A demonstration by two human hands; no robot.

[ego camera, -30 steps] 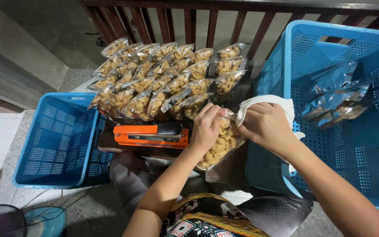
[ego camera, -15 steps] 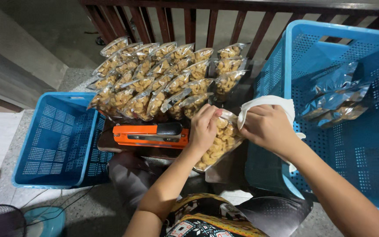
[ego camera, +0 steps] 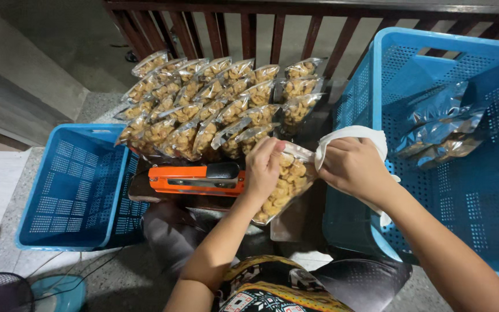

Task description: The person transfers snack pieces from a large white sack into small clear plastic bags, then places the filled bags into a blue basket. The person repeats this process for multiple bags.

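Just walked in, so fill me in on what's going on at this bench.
A person is working with a clear bag of snacks. The left hand grips it near its top, while the right hand holds a white cloth against the bag's upper edge. An orange sealer sits just to the left. Behind it, filled bags lie in rows. A small blue crate sits on the left; a large blue crate on the right holds a few bags.

You sit on a speckled grey floor [ego camera: 116, 277]; a dark wooden railing [ego camera: 249, 29] stands beyond your fingertips.
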